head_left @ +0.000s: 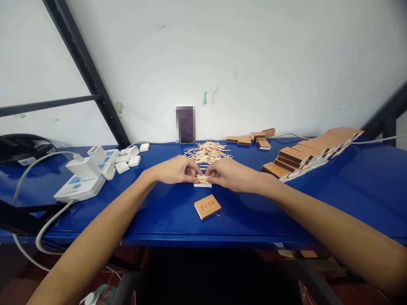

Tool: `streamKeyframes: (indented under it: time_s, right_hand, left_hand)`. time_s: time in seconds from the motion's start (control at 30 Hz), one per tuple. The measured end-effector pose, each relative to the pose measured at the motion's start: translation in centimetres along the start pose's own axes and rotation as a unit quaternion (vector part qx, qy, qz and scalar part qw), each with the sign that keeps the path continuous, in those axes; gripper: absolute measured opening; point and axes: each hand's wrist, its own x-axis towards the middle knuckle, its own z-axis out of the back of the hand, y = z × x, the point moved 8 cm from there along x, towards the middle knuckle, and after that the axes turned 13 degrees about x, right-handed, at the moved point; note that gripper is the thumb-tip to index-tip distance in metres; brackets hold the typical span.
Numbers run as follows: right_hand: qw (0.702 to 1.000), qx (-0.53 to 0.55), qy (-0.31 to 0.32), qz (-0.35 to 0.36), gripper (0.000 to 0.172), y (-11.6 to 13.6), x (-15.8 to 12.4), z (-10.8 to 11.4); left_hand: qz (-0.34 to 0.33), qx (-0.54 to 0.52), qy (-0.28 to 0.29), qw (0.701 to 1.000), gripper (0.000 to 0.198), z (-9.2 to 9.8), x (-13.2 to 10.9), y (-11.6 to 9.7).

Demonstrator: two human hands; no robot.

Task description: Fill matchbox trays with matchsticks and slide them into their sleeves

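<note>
In the head view, a small white matchbox tray (202, 185) lies on the blue table with a bunch of matches (204, 179) in it. My left hand (177, 169) pinches at the left end of the matches, its fingers curled. From the right, my right hand (231, 173) closes thumb and fingers on their other end. The fingers hide part of the tray. Just behind the hands spreads a loose pile of matches (210, 151) with red tips. Nearer to me lies an orange-brown matchbox (208, 206), turned at an angle, with a single match beside it.
Stacked matchboxes (310, 152) stand in a long row at the right, and several more matchboxes (251, 139) lie by the wall. To the left are a white power strip (79, 186) with cables and small white boxes (127, 157). A pixelated dark rectangle (186, 124) leans at the wall.
</note>
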Motion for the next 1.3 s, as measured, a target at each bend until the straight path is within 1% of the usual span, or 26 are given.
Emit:
streamKeyframes:
  time_s: [0.1,0.23,0.4,0.5,0.57,0.67,0.83,0.9,1.03,1.07,1.17,1.3]
  right_hand:
    - [1.0,0.002,-0.001,0.008,0.019,0.3,-0.2,0.0]
    - [1.0,-0.005,-0.009,0.023,0.029,0.8,-0.3,-0.1]
    - [0.999,-0.015,-0.008,0.037,0.03,0.7,-0.1,-0.6]
    - [0.999,-0.021,-0.011,0.047,0.028,0.4,0.0,-0.5]
    - [0.999,-0.017,-0.008,0.05,0.024,0.3,0.0,-0.5]
    - [0.999,-0.004,0.002,0.048,0.024,0.4,-0.1,-0.3]
    - [0.996,-0.019,-0.028,0.084,0.019,1.0,-0.1,0.2]
    - [0.995,-0.02,-0.025,0.096,0.017,1.0,-0.1,0.0]
    - [0.996,-0.005,-0.011,0.094,0.017,0.6,0.1,-0.4]
    - [0.996,0.002,-0.01,0.089,0.017,0.6,0.1,-0.4]
    - [0.997,0.023,-0.003,0.072,0.018,0.6,0.1,-0.5]
    - [0.996,0.047,0.012,0.078,0.017,0.7,0.0,-0.7]
  left_hand:
    - [0.007,-0.017,0.001,1.0,0.029,0.0,0.0,0.3]
    - [0.004,-0.001,-0.013,1.0,0.021,-0.1,0.1,0.4]
    - [0.0,0.01,-0.022,1.0,0.019,0.0,0.2,0.2]
    - [-0.005,-0.007,-0.013,1.0,0.022,0.1,0.1,0.2]
    - [0.005,-0.04,0.002,0.999,0.027,0.0,0.0,0.5]
    - [0.022,-0.08,0.012,0.996,0.029,0.1,-0.3,1.1]
    - [0.031,-0.077,0.007,0.997,0.031,0.0,-0.2,1.5]
    - [0.031,-0.056,-0.006,0.998,0.03,0.1,-0.1,1.5]
    - [0.026,0.001,-0.057,0.998,0.03,0.8,0.1,1.4]
    - [0.02,0.008,-0.057,0.998,0.031,0.7,0.1,1.3]
    - [0.007,0.003,-0.027,1.0,0.032,0.1,0.2,0.9]
    - [0.019,-0.02,-0.009,1.0,0.029,-0.4,0.3,0.9]
